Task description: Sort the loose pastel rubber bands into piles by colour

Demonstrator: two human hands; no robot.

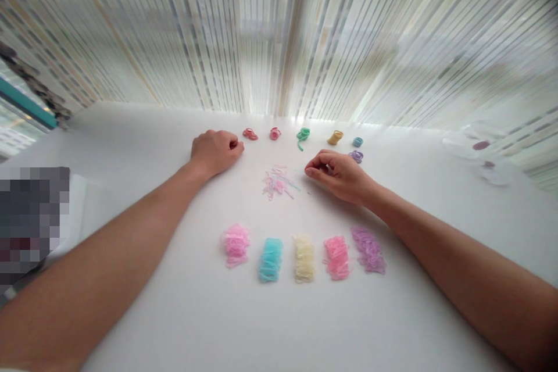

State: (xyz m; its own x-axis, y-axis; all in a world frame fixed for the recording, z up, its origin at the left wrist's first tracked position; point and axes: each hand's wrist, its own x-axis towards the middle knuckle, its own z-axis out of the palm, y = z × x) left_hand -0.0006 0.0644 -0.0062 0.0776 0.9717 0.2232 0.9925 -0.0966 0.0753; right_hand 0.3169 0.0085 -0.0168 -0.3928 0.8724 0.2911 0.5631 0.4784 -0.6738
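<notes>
Near the centre of the frame, a small loose scatter of thin pastel bands, mostly pink with a little pale blue (277, 185), lies on a smooth white tabletop (183, 302), between the person's two bare hands. Just right of it is the right hand (333, 174), its thumb and index fingertips brought together and pointing at the scatter — whether a thin strand is caught between them, one cannot tell. Left of the scatter and a little higher in the frame, the left hand (217, 153) is curled into a loose fist, fingers together; what it may hold inside is hidden. Along the upper middle of the frame runs a row of small coiled bundles: a red looped bundle (250, 134) just beside the left fist, a rosy-red coil (275, 133), a green coil with a loose tail (303, 136), a mustard-yellow roll (335, 138) and a small blue roll (357, 142), with a purple looped bundle (357, 157) below the blue one, close behind the right hand. Lower centre, five flat heaps stand apart: light pink (236, 246), turquoise (271, 260), cream (304, 260), bright pink (337, 257) and lilac (369, 250). Across the top hangs a pale striped string curtain (279, 29).
</notes>
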